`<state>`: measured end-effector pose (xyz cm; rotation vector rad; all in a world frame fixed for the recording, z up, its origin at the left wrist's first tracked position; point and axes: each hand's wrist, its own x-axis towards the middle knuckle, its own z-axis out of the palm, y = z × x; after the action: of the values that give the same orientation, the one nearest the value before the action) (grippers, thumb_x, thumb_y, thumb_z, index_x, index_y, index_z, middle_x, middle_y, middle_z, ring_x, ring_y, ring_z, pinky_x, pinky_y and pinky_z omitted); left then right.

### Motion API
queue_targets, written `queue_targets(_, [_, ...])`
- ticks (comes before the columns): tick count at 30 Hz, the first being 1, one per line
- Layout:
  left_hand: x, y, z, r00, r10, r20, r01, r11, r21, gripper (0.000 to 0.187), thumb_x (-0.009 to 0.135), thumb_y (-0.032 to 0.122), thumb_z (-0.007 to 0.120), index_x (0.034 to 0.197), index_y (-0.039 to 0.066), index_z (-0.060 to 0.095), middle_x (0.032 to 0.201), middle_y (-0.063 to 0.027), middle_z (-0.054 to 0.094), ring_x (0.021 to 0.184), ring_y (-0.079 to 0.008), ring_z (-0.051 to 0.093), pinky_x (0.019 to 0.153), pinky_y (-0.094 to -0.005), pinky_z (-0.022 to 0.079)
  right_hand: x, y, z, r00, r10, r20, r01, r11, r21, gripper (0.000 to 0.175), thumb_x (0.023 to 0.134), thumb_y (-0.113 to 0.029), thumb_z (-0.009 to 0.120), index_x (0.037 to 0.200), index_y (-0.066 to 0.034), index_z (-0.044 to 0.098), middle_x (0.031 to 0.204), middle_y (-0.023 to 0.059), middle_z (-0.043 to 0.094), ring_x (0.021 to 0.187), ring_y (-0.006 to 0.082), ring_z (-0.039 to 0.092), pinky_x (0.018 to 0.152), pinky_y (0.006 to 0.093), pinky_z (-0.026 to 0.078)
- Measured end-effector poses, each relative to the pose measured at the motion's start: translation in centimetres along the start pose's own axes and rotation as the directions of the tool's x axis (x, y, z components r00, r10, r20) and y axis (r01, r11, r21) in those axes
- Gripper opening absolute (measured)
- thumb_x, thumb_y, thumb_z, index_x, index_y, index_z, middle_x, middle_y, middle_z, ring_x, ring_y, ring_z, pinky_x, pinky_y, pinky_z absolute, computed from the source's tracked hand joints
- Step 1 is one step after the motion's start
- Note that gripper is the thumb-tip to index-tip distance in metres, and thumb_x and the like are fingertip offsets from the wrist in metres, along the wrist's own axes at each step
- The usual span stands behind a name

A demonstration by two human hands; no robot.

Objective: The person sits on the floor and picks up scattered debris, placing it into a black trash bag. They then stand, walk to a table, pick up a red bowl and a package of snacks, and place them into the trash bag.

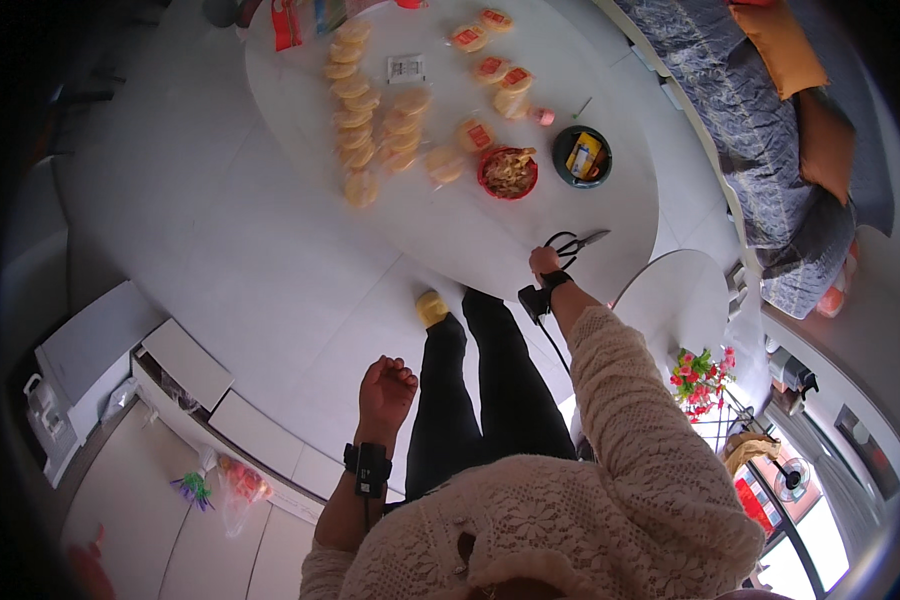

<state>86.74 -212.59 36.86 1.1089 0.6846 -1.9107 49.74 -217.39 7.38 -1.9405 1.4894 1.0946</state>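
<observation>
At the near edge of the pale oval table (pixel 607 214), my right hand (pixel 545 260) is closed at the black handles of a pair of scissors (pixel 579 241). Their metal blades point away to the right; part of the handles is hidden by the fingers. My left hand (pixel 388 384) hangs beside my legs, palm up, fingers loosely curled, with nothing seen in it. Beyond the scissors stand a red bowl (pixel 508 174) of brownish pieces and a dark round dish (pixel 583 180) holding a yellow packet (pixel 584 154).
Round pale wrapped items (pixel 355 135) form rows on the table, and several with red labels (pixel 474 135) lie farther right. A small printed packet (pixel 406 69) and a pink cap (pixel 544 116) lie among them. A smaller round table (pixel 675 289) adjoins at right, near pink artificial flowers (pixel 701 379).
</observation>
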Motion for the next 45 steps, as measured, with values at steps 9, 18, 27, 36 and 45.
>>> queue_targets(9, [-0.2,-0.2,-1.4,0.998,0.041,-0.052,-0.042,0.999,-0.032,0.015,0.087,0.016,0.052,0.076,0.007,0.055,0.076,-0.0058,0.058,0.069,-0.0182,0.054,0.066,-0.0324,0.045,1.6,0.3,-0.1,0.996,-0.034,0.085,0.015,0.977,0.212,0.018,0.081,-0.016,0.053,0.082,-0.0080,0.069,0.096,0.0099,0.066,0.089,0.0264,0.064,0.068,0.0390,0.052])
queue_targets(18, [-0.6,-0.3,-2.4,0.991,0.086,-0.108,-0.093,0.993,-0.068,0.013,0.087,0.014,0.052,0.077,0.007,0.055,0.075,-0.0057,0.058,0.068,-0.0180,0.054,0.066,-0.0317,0.046,6.9,-1.5,5.4,0.960,0.239,0.145,-0.278,0.871,0.406,0.020,0.083,-0.016,0.051,0.091,-0.0085,0.067,0.104,0.0085,0.062,0.094,0.0278,0.059,0.076,0.0440,0.045])
queue_targets(27, [-0.4,-0.8,-2.1,0.994,0.065,-0.083,-0.074,0.991,-0.111,0.014,0.087,0.014,0.053,0.075,0.007,0.055,0.074,-0.0058,0.058,0.068,-0.0178,0.054,0.065,-0.0313,0.046,2.9,-2.4,0.7,0.735,0.504,0.454,-0.567,0.089,0.819,0.038,0.085,-0.026,0.045,0.118,-0.0058,0.043,0.123,0.0177,0.039,0.105,0.0313,0.045,0.086,0.0458,0.037])
queue_targets(36, [-0.7,-1.1,-1.3,0.993,0.072,-0.095,-0.083,0.991,-0.109,0.013,0.086,0.014,0.053,0.076,0.007,0.055,0.074,-0.0057,0.057,0.067,-0.0185,0.054,0.064,-0.0316,0.045,-0.2,-2.2,-8.1,0.825,0.386,0.413,-0.074,-0.651,0.755,0.047,0.086,-0.024,0.053,0.124,-0.0092,0.030,0.121,0.0145,0.040,0.097,0.0262,0.050,0.078,0.0398,0.043])
queue_targets(45, [-1.1,-1.6,-0.8,0.991,0.092,-0.100,-0.103,0.989,-0.109,0.013,0.086,0.014,0.054,0.074,0.007,0.056,0.074,-0.0060,0.058,0.067,-0.0186,0.054,0.065,-0.0316,0.046,2.3,1.5,-15.0,0.918,0.285,0.274,0.046,-0.766,0.641,0.043,0.088,-0.010,0.046,0.128,-0.0163,0.029,0.101,0.0084,0.055,0.078,0.0193,0.057,0.060,0.0303,0.049])
